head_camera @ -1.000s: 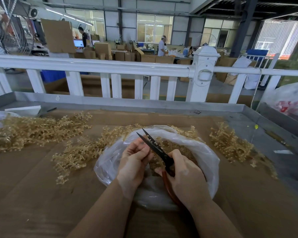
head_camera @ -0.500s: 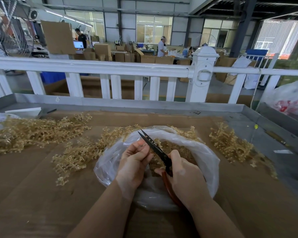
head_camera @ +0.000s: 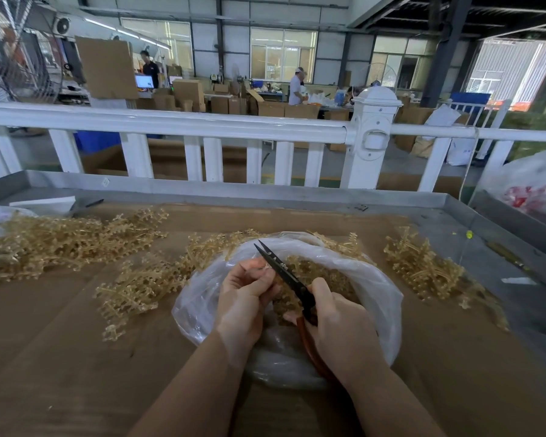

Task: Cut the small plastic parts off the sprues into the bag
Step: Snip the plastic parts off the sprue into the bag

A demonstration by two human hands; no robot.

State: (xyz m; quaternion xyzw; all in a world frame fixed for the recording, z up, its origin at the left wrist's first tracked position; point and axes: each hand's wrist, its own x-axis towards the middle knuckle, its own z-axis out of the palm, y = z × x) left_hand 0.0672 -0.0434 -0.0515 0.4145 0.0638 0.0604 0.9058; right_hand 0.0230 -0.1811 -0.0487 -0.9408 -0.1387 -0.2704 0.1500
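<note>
Over a clear plastic bag [head_camera: 372, 298] of small tan parts [head_camera: 325, 275] on the cardboard-covered counter [head_camera: 60, 357], the right hand [head_camera: 338, 323] grips black scissors [head_camera: 284, 272] while the left hand [head_camera: 243, 298] pinches a piece at the blades. Loose tan sprues [head_camera: 67, 241] lie heaped left, behind and right of the bag. A white railing [head_camera: 183, 129] stands beyond the counter.

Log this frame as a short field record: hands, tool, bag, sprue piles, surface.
left hand: over the bag, pinching a small piece at the blades
right hand: grips the scissors, blades nearly closed
bag: clear plastic, open, tan cut parts inside
sprue piles: large one far left, one beside the bag, one to the right
surface: brown cardboard
</note>
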